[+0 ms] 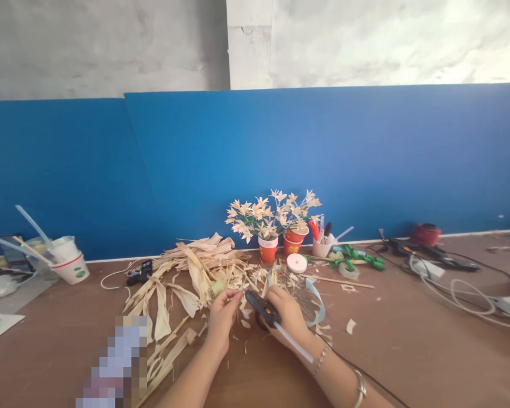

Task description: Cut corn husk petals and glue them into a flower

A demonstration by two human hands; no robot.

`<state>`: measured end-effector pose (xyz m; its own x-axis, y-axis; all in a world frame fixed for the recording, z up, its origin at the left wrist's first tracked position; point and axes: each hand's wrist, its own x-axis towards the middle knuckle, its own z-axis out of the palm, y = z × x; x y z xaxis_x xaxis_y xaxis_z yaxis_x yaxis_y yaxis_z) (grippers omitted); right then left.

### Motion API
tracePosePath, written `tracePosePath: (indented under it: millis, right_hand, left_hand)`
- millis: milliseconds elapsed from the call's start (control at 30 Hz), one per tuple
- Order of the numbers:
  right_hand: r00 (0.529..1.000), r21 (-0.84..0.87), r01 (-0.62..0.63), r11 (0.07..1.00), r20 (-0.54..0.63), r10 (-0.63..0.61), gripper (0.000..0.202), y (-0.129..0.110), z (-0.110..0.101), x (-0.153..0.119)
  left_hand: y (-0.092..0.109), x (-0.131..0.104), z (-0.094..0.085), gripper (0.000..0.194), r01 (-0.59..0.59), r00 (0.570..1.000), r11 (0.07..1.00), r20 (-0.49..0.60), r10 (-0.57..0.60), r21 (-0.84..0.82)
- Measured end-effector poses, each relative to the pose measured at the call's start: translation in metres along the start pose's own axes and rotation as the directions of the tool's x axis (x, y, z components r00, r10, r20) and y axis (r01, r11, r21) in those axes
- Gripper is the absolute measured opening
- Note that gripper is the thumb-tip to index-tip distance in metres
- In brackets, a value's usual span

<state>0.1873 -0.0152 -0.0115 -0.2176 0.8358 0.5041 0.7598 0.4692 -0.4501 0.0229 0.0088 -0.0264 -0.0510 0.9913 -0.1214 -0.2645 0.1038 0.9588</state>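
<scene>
My right hand (pixel 289 314) is wrapped round a black hot glue gun (pixel 261 307). A translucent glue stick (pixel 295 343) sticks out of its back, and its nozzle points toward my left hand (pixel 223 317). The left fingers are pinched together just left of the nozzle; what is between them is too small to make out. Dried corn husks (pixel 199 272) lie in a loose heap behind and left of my hands. Beyond them, pale husk-like flowers (pixel 261 212) on thin stems stand in red paper cups (pixel 267 250).
A white tape roll (pixel 296 263), green ribbon (pixel 357 256) and a cup of tools (pixel 322 247) stand behind my right hand. Cables (pixel 454 292) spread at the right. A white paper cup (pixel 71 269) stands at the left. A blue partition (pixel 238 153) borders the table's back.
</scene>
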Motion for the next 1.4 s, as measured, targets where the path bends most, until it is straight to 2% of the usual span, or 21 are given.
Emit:
tracePosePath:
  millis: [333,1400]
  right_hand:
    - [1.000,0.003,0.005,1.000,0.007,-0.005,0.010,0.0020,0.0030,-0.0011]
    - [1.000,-0.016,0.013,1.000,-0.004,-0.013,0.012,0.0086,0.0095,-0.0017]
  left_hand:
    - [0.0043,-0.0037,0.0013,0.045,-0.005,1.000,1.000,0.005,0.005,0.021]
    - [0.0009,-0.0012,-0.0010,0.041,-0.002,1.000,1.000,0.015,0.002,-0.009]
